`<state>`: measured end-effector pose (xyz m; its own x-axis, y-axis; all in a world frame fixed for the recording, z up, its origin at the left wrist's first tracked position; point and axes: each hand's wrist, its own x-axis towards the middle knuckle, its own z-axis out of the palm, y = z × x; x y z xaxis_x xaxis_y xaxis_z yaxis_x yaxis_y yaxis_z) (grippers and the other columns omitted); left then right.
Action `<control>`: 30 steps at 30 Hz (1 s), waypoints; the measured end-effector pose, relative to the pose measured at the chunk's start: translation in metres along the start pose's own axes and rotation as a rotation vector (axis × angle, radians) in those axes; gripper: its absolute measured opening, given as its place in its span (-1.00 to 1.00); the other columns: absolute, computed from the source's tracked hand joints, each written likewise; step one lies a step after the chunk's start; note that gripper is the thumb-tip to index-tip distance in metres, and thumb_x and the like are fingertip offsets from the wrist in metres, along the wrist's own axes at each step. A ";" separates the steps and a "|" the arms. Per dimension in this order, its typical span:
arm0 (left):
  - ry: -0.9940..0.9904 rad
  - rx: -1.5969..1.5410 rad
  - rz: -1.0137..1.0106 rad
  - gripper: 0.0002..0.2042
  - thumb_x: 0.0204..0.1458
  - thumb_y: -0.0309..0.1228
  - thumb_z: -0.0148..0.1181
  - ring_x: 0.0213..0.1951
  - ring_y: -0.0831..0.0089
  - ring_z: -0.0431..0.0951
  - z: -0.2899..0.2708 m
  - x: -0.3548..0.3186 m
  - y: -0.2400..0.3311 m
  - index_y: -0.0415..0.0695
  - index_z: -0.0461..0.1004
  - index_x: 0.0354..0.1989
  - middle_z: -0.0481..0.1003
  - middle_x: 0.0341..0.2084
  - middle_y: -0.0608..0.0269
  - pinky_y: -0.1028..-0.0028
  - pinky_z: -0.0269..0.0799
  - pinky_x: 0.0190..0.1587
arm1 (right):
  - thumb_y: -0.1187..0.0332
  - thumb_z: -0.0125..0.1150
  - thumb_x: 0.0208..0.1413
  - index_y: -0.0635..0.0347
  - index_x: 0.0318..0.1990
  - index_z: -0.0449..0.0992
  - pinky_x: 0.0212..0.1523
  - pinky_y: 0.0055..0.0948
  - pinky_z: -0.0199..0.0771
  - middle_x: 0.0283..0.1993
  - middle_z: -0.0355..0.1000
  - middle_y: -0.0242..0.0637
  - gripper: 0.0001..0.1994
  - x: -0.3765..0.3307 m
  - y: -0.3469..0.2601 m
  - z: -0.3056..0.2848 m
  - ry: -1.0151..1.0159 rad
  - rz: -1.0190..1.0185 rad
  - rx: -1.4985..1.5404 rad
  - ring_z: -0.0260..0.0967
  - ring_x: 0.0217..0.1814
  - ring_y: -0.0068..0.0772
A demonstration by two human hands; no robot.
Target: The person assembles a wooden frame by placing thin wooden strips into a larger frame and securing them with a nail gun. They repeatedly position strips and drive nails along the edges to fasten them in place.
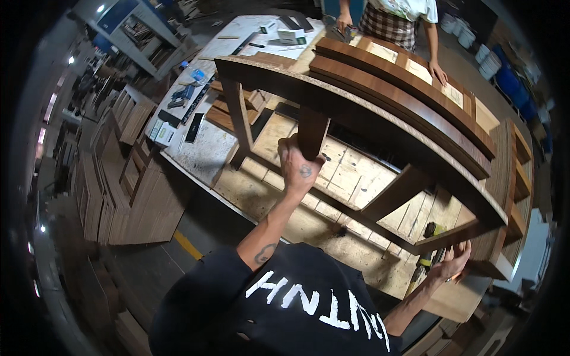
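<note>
A long dark brown wooden frame (pixel 380 110) with several crosspieces stands tilted over the workbench. My left hand (pixel 297 163) is closed around one of its inner crosspieces (pixel 313 127). At the frame's lower right corner my right hand (pixel 452 262) has its fingers curled against the end piece (pixel 454 233), with the fingertips on its edge. Close to that hand lies a black and yellow-green tool (pixel 423 261), partly hidden by the frame; its kind I cannot make out.
More brown wooden panels (pixel 409 89) lie stacked beyond the frame. A co-worker's hand (pixel 438 74) rests on them. At the left of the workbench (pixel 205 148) are a blue power tool (pixel 183 95) and small boxes (pixel 291 37). Stacked wooden frames (pixel 139 207) stand left of the bench.
</note>
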<state>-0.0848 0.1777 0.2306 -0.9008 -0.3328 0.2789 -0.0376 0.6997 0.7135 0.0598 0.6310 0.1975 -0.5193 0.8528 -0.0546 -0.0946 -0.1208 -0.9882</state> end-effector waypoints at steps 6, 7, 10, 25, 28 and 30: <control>0.189 -0.634 0.180 -0.35 -0.11 -0.51 0.39 0.09 0.03 0.33 0.042 0.003 -0.067 -0.26 0.27 0.21 0.35 -0.02 -0.01 0.07 0.27 0.21 | -0.02 -0.01 0.40 0.27 0.12 0.45 0.29 -0.14 0.40 0.11 0.48 -0.16 -0.51 -0.010 0.034 0.001 -0.156 -0.287 -0.023 0.39 0.22 -0.20; 0.174 -0.749 0.152 -0.33 -0.05 -0.52 0.38 0.08 0.11 0.38 0.046 -0.003 -0.066 -0.25 0.21 0.27 0.36 0.00 0.01 0.13 0.35 0.19 | -0.02 -0.01 0.40 0.28 0.13 0.44 0.29 -0.14 0.40 0.12 0.48 -0.16 -0.51 -0.012 0.039 -0.002 -0.127 -0.371 -0.134 0.39 0.22 -0.20; 0.182 -0.930 0.080 -0.28 0.06 -0.57 0.37 0.02 0.28 0.50 0.068 -0.013 -0.053 -0.21 0.09 0.36 0.38 0.04 0.05 0.26 0.53 0.13 | 0.00 0.01 0.40 0.28 0.16 0.42 0.28 -0.15 0.41 0.15 0.46 -0.16 -0.51 -0.002 0.052 -0.007 -0.133 -0.310 -0.082 0.39 0.23 -0.21; 0.289 -0.629 -0.052 -0.55 -0.03 -0.61 0.35 0.00 0.34 0.39 0.053 -0.057 -0.063 -0.22 0.36 0.06 0.39 -0.08 0.18 0.32 0.34 0.14 | 0.07 0.07 0.39 0.32 0.29 0.33 0.23 -0.18 0.46 0.30 0.38 -0.14 -0.47 0.034 0.100 -0.042 -0.400 0.016 -0.057 0.39 0.29 -0.23; 0.112 -0.632 -0.081 -0.48 -0.01 -0.61 0.34 0.01 0.32 0.41 0.034 -0.069 -0.049 -0.24 0.33 0.16 0.40 -0.02 0.13 0.33 0.37 0.13 | 0.09 0.08 0.38 0.33 0.32 0.31 0.22 -0.18 0.47 0.33 0.36 -0.14 -0.46 0.053 0.100 -0.074 -0.483 0.057 -0.112 0.39 0.30 -0.23; 0.066 -0.459 -0.012 -0.49 0.13 -0.44 0.28 0.08 0.22 0.44 0.027 -0.082 -0.072 -0.26 0.29 0.24 0.40 0.06 0.06 0.25 0.39 0.18 | 0.10 0.09 0.38 0.34 0.34 0.30 0.21 -0.19 0.48 0.35 0.35 -0.13 -0.45 0.065 0.102 -0.087 -0.604 0.087 -0.158 0.39 0.30 -0.23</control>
<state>-0.0199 0.1712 0.1392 -0.8714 -0.3892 0.2987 0.1612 0.3480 0.9235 0.0907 0.7184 0.0802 -0.9119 0.4002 -0.0904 0.0719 -0.0608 -0.9956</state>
